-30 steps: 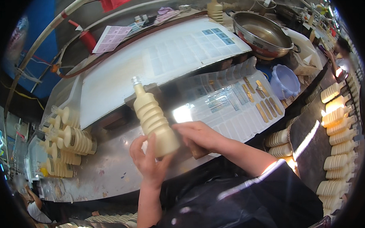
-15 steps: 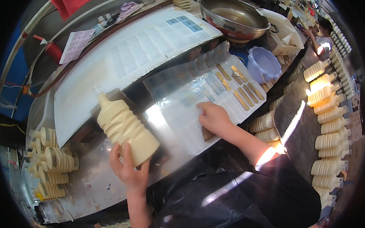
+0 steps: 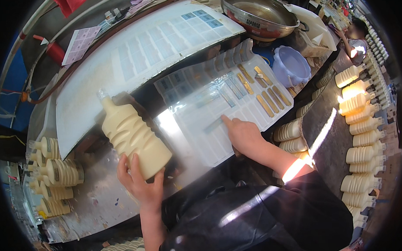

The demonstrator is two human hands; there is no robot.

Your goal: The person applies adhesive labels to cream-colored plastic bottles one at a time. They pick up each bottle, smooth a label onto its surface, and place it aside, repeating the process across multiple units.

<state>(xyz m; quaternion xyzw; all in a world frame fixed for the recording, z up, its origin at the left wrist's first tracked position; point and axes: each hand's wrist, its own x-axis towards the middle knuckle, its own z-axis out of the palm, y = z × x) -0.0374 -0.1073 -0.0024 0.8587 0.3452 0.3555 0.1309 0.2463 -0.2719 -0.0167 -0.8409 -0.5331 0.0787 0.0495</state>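
Note:
A cream plastic bottle [image 3: 132, 136] with wavy ribbed sides and a clear neck leans up and to the left over the table. My left hand [image 3: 143, 185] grips it near the base, thumb and fingers on opposite sides. My right hand [image 3: 245, 136] is closed over a translucent plastic sheet [image 3: 197, 145]. Its index fingertip meets the end of a pale bluish strip [image 3: 213, 126] on that sheet. Part of a flat brown piece [image 3: 236, 153] shows under the curled fingers and seems held there. Gold strips [image 3: 267, 104] and more bluish strips [image 3: 235, 88] lie farther right and back.
Behind stands a sloping white board [image 3: 93, 85] with rows of pale labels. A steel pan [image 3: 259, 28] and lilac basin [image 3: 292, 67] sit at the back right. Cream bottles stack at left [image 3: 56, 172] and line the right side [image 3: 366, 155]. Another person [image 3: 357, 42] is far right.
My right hand has moved slightly right and nearer, the brown piece going with it. A bluish strip now shows at its fingertip. The bottle has shifted slightly left in my left hand.

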